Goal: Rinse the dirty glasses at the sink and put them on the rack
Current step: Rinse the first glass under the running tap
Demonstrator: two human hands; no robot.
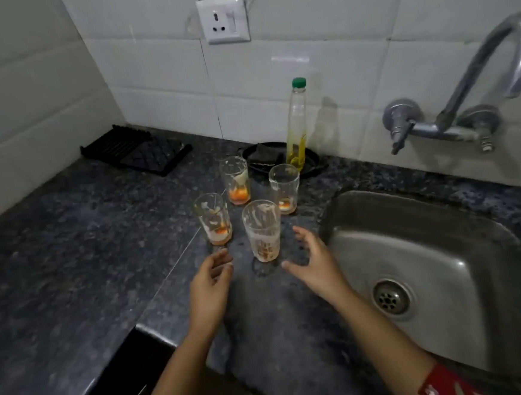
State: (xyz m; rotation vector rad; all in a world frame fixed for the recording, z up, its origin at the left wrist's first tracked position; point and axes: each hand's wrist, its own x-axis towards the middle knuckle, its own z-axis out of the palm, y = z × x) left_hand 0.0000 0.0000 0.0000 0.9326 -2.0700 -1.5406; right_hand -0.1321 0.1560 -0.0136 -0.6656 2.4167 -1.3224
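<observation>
Several dirty glasses with orange dregs stand upright on the dark granite counter (69, 243). The nearest glass (262, 230) sits between my two hands. Behind it stand a left glass (213, 218), a far glass (235, 180) and a right glass (284, 188). My left hand (211, 279) hovers just left of the nearest glass, fingers apart, holding nothing. My right hand (312, 260) is spread just to its right, also not touching it. The steel sink (443, 245) lies to the right. A black rack (137, 149) rests in the back left corner.
A wall tap (464, 112) with a curved spout hangs above the sink. A tall bottle of yellow liquid with a green cap (297, 126) stands on a black dish (281, 161) behind the glasses. A power socket (223, 19) sits on the tiled wall.
</observation>
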